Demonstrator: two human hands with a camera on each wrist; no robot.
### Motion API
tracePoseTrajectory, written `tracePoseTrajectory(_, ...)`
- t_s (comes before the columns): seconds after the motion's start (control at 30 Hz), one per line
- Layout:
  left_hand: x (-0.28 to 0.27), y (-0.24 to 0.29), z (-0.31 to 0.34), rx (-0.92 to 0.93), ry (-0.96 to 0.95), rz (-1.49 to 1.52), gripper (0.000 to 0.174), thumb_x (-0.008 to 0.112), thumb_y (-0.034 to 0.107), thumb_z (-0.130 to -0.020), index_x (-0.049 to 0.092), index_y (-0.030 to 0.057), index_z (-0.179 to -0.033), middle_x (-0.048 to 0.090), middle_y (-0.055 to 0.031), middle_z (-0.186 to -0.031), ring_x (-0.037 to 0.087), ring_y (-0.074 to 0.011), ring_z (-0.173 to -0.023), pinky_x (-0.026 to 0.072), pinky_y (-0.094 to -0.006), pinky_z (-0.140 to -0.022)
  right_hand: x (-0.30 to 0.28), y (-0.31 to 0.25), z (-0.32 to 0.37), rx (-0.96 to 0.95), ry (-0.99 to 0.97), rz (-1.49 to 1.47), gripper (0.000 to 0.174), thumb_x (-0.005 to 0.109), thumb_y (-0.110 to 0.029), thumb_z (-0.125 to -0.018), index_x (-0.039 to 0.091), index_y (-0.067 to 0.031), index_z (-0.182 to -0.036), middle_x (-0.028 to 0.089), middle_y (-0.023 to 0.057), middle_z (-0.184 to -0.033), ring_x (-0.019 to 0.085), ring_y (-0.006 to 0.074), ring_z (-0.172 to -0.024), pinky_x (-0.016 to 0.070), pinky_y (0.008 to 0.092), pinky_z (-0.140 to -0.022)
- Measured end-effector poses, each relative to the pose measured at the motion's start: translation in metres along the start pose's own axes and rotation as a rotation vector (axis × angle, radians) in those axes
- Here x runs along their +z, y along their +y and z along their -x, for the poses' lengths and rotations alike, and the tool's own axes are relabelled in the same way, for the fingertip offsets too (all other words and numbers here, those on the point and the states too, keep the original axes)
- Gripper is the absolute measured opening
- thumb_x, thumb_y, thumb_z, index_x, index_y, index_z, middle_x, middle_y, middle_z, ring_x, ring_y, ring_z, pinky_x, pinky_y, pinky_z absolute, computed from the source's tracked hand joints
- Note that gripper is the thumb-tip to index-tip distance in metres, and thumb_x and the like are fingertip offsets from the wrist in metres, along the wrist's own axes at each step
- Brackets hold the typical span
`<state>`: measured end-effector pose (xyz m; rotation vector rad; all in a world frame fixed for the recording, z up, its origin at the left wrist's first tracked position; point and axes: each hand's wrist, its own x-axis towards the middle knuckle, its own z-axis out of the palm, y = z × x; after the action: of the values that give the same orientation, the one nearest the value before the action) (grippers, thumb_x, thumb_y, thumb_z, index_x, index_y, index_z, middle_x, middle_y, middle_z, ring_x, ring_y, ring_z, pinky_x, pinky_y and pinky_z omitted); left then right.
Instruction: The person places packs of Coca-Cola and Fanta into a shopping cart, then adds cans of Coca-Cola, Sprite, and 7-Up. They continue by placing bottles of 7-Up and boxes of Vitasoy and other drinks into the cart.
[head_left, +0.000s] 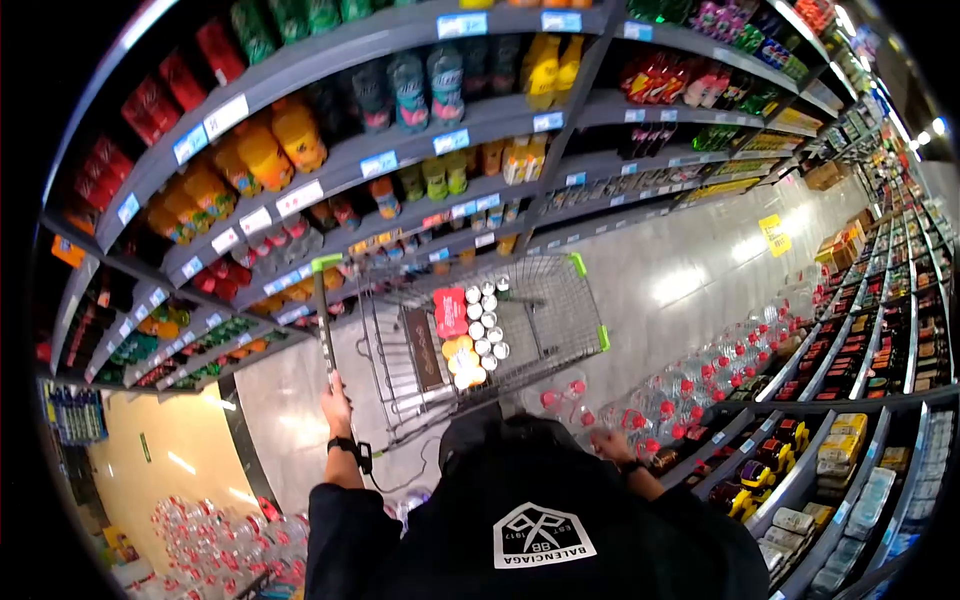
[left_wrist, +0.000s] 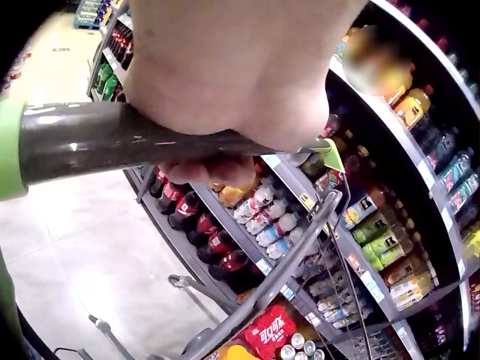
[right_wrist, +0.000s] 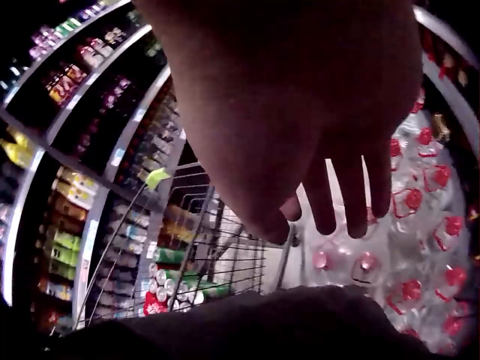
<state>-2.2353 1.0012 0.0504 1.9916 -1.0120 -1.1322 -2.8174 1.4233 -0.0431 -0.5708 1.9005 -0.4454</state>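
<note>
A shopping cart (head_left: 560, 310) stands in the aisle with drink packs in its basket. My left hand (head_left: 338, 405) grips the dark handle bar (head_left: 323, 320); in the left wrist view its fingers (left_wrist: 214, 172) show curled below the bar (left_wrist: 82, 139). Inside the cart lie a red pack of cans (head_left: 450, 312), several white-topped cans (head_left: 489, 320), a yellow-orange pack (head_left: 461, 357) and a brown panel (head_left: 422, 348). My right hand (head_left: 608, 442) hangs at my side, fingers (right_wrist: 352, 202) loosely extended with nothing held, over large clear bottles with red caps.
Shelves of bottled drinks (head_left: 408, 90) run close along the cart's far side. Rows of red-capped water bottles (head_left: 690, 380) stand on the floor at right, beside another shelf (head_left: 850, 500). A yellow floor sign (head_left: 775, 235) lies ahead, and more bottles (head_left: 220, 535) stand at lower left.
</note>
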Motion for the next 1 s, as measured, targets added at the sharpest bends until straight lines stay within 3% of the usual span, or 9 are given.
tracePoseTrajectory(0.03,0.005,0.003,-0.005,0.000,-0.003,0.002,0.068,0.057,0.069,-0.096,0.062,0.0013,-0.092,0.052,-0.0030,-0.060,0.050,-0.0132,-0.048,0.0415,-0.0304,-0.044,0.013,0.072,-0.025,-0.162,0.173,0.022,0.022,0.072,-0.027,-0.091,0.075,-0.0086,-0.103,0.070,0.0021,-0.084,0.065,0.0143,-0.073,0.0503,0.0299,-0.062)
tracePoseTrajectory(0.07,0.008,0.000,-0.014,-0.009,-0.024,0.028,0.069,0.057,0.070,-0.095,0.063,0.0011,-0.093,0.053,-0.0036,-0.060,0.051,-0.0135,-0.048,0.0420,-0.0305,-0.045,0.006,0.059,0.002,-0.695,0.236,0.108,0.024,0.072,-0.029,-0.092,0.075,-0.0099,-0.107,0.073,0.0028,-0.089,0.068,0.0151,-0.079,0.0525,0.0316,-0.068)
tracePoseTrajectory(0.1,0.015,0.002,-0.019,0.004,-0.024,0.038,0.071,0.056,0.072,-0.094,0.064,0.0013,-0.095,0.053,-0.0038,-0.060,0.052,-0.0141,-0.047,0.0425,-0.0310,-0.044,-0.002,0.060,0.010,-0.002,0.101,-0.122,0.030,0.071,-0.031,-0.092,0.075,-0.0095,-0.113,0.075,0.0053,-0.093,0.069,0.0190,-0.085,0.0541,0.0366,-0.074)
tracePoseTrajectory(0.13,0.022,0.004,-0.025,0.000,-0.036,0.019,0.073,0.055,0.074,-0.093,0.063,0.0020,-0.096,0.055,-0.0056,-0.062,0.054,-0.0155,-0.048,0.0432,-0.0319,-0.044,-0.006,0.063,0.019,-0.354,0.088,-0.139,0.024,0.068,-0.032,-0.092,0.071,-0.0101,-0.103,0.066,0.0053,-0.078,0.063,0.0165,-0.069,0.0474,0.0347,-0.055)
tracePoseTrajectory(0.2,0.034,0.018,-0.030,-0.046,-0.107,0.042,0.073,0.053,0.075,-0.093,0.059,0.0033,-0.106,0.059,-0.0093,-0.068,0.056,-0.0193,-0.047,0.0438,-0.0337,-0.043,-0.011,0.042,0.034,0.140,0.110,-0.997,0.022,0.065,-0.025,-0.094,0.072,-0.0056,-0.100,0.065,0.0067,-0.072,0.061,0.0181,-0.059,0.0461,0.0339,-0.052)
tracePoseTrajectory(0.27,0.049,0.029,-0.029,-0.004,-0.077,-0.084,0.074,0.044,0.071,-0.099,0.056,0.0002,-0.118,0.061,-0.0106,-0.074,0.062,-0.0222,-0.051,0.0462,-0.0371,-0.044,-0.027,-0.050,0.076,0.305,0.299,-0.365,0.027,0.062,-0.023,-0.095,0.069,-0.0012,-0.109,0.069,0.0090,-0.081,0.063,0.0185,-0.063,0.0477,0.0329,-0.053)
tracePoseTrajectory(0.47,0.078,-0.001,-0.068,0.096,-0.202,-0.301,0.080,0.049,0.063,-0.100,0.039,-0.0049,-0.140,0.067,-0.0242,-0.104,0.072,-0.0385,-0.087,0.0589,-0.0478,-0.068,-0.024,-0.043,0.019,0.002,0.284,-0.664,0.038,0.068,-0.015,-0.090,0.065,0.0025,-0.123,0.073,0.0122,-0.093,0.070,0.0184,-0.080,0.0552,0.0313,-0.067)
tracePoseTrajectory(0.6,0.092,0.006,0.002,0.246,-0.282,-0.700,0.107,0.064,0.051,-0.095,-0.003,0.0008,-0.161,0.059,-0.0379,-0.133,0.058,-0.0488,-0.125,0.0476,-0.0498,-0.105,-0.026,-0.065,0.013,-0.264,0.408,-0.383,0.039,0.070,-0.016,-0.087,0.066,0.0042,-0.120,0.074,0.0154,-0.096,0.072,0.0195,-0.078,0.0570,0.0337,-0.066)
tracePoseTrajectory(1.0,0.175,0.012,0.078,0.178,-0.643,-0.803,0.121,0.060,0.045,-0.099,-0.040,-0.0071,-0.143,0.061,-0.0391,-0.129,0.061,-0.0485,-0.122,0.0465,-0.0472,-0.106,0.018,-0.142,0.020,-0.511,0.089,0.135,0.044,0.072,-0.032,-0.090,0.066,-0.0069,-0.126,0.075,0.0176,-0.108,0.073,0.0309,-0.097,0.0564,0.0387,-0.084)
